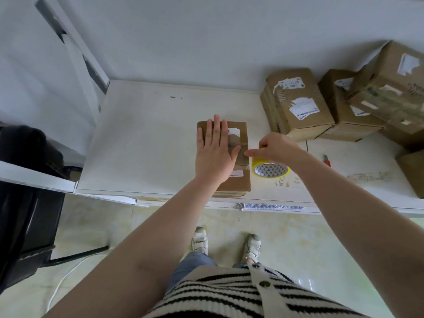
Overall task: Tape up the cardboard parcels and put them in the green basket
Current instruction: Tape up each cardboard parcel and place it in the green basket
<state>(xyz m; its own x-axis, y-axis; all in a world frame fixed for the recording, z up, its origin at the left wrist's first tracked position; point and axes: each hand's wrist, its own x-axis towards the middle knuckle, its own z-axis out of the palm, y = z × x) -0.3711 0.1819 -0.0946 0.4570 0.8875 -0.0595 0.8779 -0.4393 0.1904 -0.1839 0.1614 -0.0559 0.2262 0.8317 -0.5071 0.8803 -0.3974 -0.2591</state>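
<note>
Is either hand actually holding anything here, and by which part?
The right hand grips the yellow tape roll at its top rim. The left hand holds nothing; it presses flat on the cardboard parcel.

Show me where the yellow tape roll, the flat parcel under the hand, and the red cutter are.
yellow tape roll [270, 169]: head view, on its patterned inner core.
flat parcel [236, 182]: head view, bare near corner.
red cutter [327, 160]: head view, its handle.

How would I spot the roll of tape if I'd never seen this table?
Find the white table and the flat cardboard parcel under the left hand. Just right of that parcel, below the right hand, sits the tape roll: the only round, bright yellow thing among brown boxes.
</note>
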